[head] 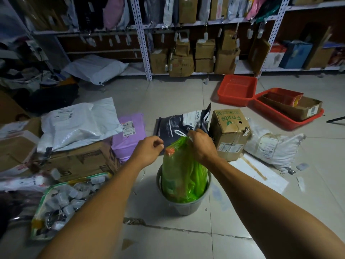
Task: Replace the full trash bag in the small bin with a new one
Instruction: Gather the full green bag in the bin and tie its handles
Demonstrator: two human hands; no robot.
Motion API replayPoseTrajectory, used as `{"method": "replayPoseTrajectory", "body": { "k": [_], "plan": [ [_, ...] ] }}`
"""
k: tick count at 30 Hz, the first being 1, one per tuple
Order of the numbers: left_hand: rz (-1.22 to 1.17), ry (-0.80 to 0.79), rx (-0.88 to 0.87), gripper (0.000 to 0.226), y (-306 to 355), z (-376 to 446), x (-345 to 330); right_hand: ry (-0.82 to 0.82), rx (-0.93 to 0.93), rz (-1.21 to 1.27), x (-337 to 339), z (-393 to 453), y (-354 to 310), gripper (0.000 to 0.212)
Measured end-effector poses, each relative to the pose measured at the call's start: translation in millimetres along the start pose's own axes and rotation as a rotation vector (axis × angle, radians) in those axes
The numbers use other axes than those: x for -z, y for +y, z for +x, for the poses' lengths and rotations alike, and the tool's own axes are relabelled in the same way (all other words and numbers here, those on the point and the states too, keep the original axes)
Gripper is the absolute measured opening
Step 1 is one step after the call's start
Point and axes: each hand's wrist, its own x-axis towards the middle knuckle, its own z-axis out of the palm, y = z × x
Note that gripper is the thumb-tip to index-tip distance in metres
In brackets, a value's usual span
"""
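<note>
A small grey bin (183, 207) stands on the tiled floor in the middle of the view. A full green translucent trash bag (182, 176) rises well above its rim, with something orange showing near its top. My right hand (200, 145) is closed on the gathered top of the bag at its right side. My left hand (150, 149) pinches the bag's top edge at the left, fingers closed. The lower part of the bag sits inside the bin.
A dark parcel bag (180, 124) and a "Fruits" carton (230, 132) lie just behind the bin. Boxes, white and purple mailers (130, 131) and a bag of small bottles (61, 202) crowd the left. Red baskets (237, 89) and shelving stand behind.
</note>
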Motion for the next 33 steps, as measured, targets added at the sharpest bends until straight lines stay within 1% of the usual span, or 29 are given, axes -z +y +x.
{"method": "replayPoseTrajectory", "body": {
  "k": [3,7,9,12,14,17,21,25,33],
  "plan": [
    [0.115,-0.02,-0.052,0.02,2,2,13,0.01,0.013,0.033,10,0,-6,0.014],
    [0.257,-0.04,-0.122,0.019,11,5,33,0.028,0.034,0.03,24,5,-22,0.021],
    [0.26,-0.047,-0.127,0.019,16,6,41,0.043,0.054,0.021,34,8,-34,0.025],
    [0.269,-0.032,-0.139,0.024,27,2,54,0.055,0.107,0.018,59,16,-55,0.019],
    [0.274,-0.023,-0.141,0.027,38,-1,69,0.07,0.128,0.004,84,22,-70,0.016],
    [0.284,-0.027,-0.128,0.026,67,-8,106,0.075,0.121,-0.026,133,23,-93,0.015],
    [0.297,-0.082,-0.085,0.026,129,-24,171,0.026,0.101,-0.042,215,13,-133,0.017],
    [0.345,-0.158,-0.106,0.022,212,-45,238,0.004,0.058,-0.03,305,-3,-174,0.016],
    [0.45,-0.323,-0.163,0.029,376,-95,363,0.048,0.008,-0.08,499,-47,-252,0.015]
  ]
}}
